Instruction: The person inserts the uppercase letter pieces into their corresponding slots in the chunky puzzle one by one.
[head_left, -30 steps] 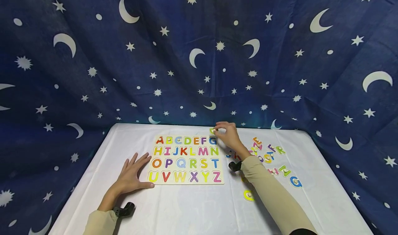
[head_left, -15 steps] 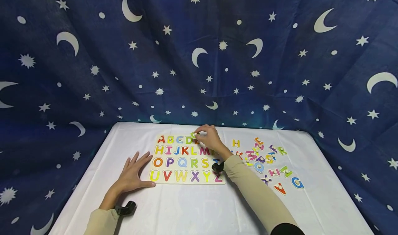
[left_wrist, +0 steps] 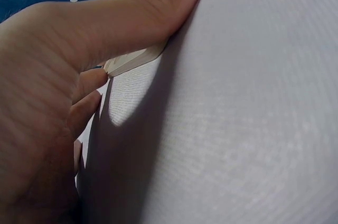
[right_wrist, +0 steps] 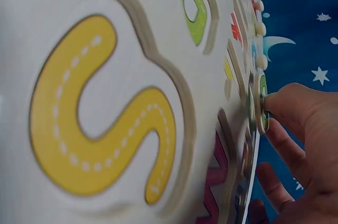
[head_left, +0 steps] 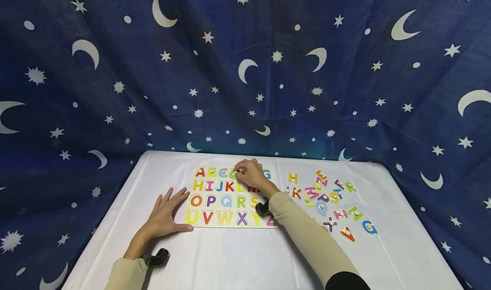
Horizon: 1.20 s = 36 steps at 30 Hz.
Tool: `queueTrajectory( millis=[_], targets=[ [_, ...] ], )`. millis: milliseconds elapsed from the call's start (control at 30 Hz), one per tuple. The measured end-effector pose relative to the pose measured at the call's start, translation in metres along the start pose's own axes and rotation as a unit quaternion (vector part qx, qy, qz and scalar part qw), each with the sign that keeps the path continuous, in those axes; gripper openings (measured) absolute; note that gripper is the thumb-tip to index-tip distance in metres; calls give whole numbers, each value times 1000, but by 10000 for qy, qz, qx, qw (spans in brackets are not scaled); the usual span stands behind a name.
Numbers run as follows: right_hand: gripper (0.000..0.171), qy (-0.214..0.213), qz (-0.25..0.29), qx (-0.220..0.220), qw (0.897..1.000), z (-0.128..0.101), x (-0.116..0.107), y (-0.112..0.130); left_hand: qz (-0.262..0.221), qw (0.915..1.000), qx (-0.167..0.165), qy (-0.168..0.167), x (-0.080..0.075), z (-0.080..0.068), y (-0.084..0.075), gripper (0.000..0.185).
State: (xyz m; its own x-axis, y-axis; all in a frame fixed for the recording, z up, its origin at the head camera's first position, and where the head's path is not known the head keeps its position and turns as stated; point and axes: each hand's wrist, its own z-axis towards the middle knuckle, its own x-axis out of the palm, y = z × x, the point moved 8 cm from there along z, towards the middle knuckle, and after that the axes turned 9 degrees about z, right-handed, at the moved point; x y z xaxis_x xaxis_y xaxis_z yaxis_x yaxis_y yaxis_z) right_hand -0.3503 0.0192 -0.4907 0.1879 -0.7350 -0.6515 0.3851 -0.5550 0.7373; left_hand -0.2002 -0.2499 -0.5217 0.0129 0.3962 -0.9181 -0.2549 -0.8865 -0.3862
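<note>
The cream alphabet puzzle board (head_left: 213, 209) lies on the white table. My right hand (head_left: 254, 177) is at its top row, pinching a green letter D puzzle piece (right_wrist: 262, 102) by the knob. That piece is over the D space, tilted edge-on in the right wrist view; whether it is fully seated I cannot tell. Knobbed pieces A (head_left: 200, 172), B (head_left: 212, 172) and C (head_left: 223, 172) sit in their spaces to its left. My left hand (head_left: 163, 213) rests beside the board's left edge, fingers spread, its thumb (left_wrist: 132, 23) touching the near corner.
Loose letter pieces are scattered right of the board, among them an orange H (head_left: 293, 178), a red K (head_left: 296, 192), a blue G (head_left: 369, 227) and a red A (head_left: 347, 234). Some overlap. A dark blue star-and-moon cloth (head_left: 245, 89) hangs behind the table.
My right hand has carried the green D piece left from beyond the board's top right corner, then down to the D space. The left hand has stayed in place.
</note>
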Motion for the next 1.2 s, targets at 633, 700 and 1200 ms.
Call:
queueTrajectory(
  millis=[633,700,1200],
  targets=[
    [24,-621,-601,661,9941,-4,2,-4,19,10000,53,-37,0,0,0,113],
    [20,-684,-543,678,9939,-5,2,-3,8,10000,67,-41,0,0,-1,113],
    [10,-499,-488,613,9957,-1,2,6,14,10000,-9,8,-1,0,0,113]
  ],
)
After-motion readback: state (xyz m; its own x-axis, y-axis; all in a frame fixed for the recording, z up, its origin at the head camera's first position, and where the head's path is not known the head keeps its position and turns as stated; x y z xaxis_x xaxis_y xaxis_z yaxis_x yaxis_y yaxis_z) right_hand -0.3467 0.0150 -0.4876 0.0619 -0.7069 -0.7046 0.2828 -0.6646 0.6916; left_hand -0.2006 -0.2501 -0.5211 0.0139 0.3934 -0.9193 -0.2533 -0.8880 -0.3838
